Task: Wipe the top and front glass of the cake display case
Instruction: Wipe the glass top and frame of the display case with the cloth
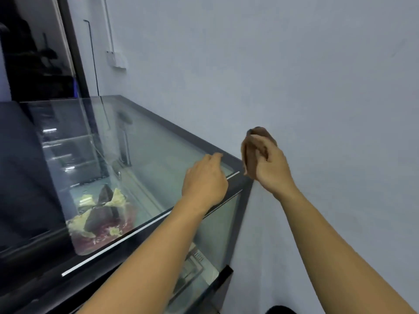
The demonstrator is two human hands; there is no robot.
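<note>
A rectangular cake display case (181, 131) with a dark frame and smooth, greenish glass stretches from centre toward 8 o'clock, its lower end cut off. The left hand (204, 180), at centre, is loosely curled above the top glass (158, 159) and holds nothing; whether it touches is unclear. At 3 o'clock, the right hand (269, 168) grips a blurred brown cloth (250, 159) beside the pale wall (294, 75). Inside, at 8 o'clock, a cake (99, 214) shows indistinctly.

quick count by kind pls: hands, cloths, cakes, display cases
hands: 2 (left hand, right hand)
brown cloth: 1, held in the right hand
cake: 1, inside the case
display case: 1
total: 5
</note>
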